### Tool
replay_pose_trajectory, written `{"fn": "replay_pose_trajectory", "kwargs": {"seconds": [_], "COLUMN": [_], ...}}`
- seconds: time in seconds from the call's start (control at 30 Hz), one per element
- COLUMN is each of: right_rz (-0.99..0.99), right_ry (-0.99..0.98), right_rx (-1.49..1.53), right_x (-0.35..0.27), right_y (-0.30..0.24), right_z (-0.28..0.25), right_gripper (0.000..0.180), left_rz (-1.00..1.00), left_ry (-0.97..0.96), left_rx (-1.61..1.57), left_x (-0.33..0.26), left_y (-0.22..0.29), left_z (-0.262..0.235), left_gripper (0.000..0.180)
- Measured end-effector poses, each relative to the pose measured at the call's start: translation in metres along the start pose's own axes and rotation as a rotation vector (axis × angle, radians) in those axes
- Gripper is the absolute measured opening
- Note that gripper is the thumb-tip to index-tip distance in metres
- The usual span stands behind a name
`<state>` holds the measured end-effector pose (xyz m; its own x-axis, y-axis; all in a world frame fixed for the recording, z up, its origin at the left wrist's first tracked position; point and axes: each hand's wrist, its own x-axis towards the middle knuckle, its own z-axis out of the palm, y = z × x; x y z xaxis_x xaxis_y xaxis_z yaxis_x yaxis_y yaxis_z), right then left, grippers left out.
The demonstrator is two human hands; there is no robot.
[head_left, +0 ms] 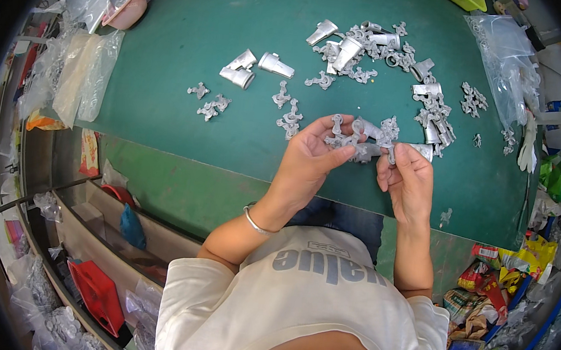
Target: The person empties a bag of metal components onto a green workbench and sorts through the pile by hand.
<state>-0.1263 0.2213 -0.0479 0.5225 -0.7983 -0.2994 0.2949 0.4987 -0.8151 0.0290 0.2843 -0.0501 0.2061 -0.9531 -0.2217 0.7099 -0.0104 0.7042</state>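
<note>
Near the front of the green table [184, 133], my left hand [309, 152] is closed round several small grey cast-metal parts [345, 139] with rounded lobes, held between thumb and fingers. My right hand [408, 178] pinches a similar grey metal part [390, 155] at its fingertips, close to those in the left. Just beyond both hands lie silvery tapered metal tubes [369, 153], partly hidden by the fingers. To the left of my left hand a short row of the same lobed castings [290, 119] rests on the table.
A heap of tapered tubes and castings [348, 53] spreads over the far right, running down toward my right hand. Three loose tubes [277, 65] and more castings [213, 106] lie left of centre. Plastic bags [83, 78] and a pink basin [127, 9] sit at the left edge; bags [504, 61] line the right.
</note>
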Motion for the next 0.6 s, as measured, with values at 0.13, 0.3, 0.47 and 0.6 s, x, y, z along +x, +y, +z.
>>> {"fn": "replay_pose_trajectory", "kwargs": {"seconds": [0.13,0.3,0.47,0.6], "right_rz": [0.009,0.003,-0.098,-0.283], "right_ry": [0.027,0.005,0.021,0.182], "right_rx": [0.007,-0.019,-0.069,-0.539], "right_x": [-0.007,-0.013,-0.019,-0.027], "right_y": [-0.001,0.0,0.003,0.002], "right_z": [0.009,0.014,0.015,0.025], "right_gripper": [0.021,0.02,0.013,0.016], "left_rz": [-0.043,-0.047,-0.01,-0.029], "left_ry": [-0.027,-0.011,0.025,0.056], "left_rx": [-0.061,-0.065,-0.01,-0.085], "left_x": [-0.005,-0.012,-0.016,-0.02], "left_y": [0.004,0.006,0.003,0.008], "left_z": [0.0,0.0,-0.002,0.003], "left_gripper": [0.037,0.036,0.036,0.036]}}
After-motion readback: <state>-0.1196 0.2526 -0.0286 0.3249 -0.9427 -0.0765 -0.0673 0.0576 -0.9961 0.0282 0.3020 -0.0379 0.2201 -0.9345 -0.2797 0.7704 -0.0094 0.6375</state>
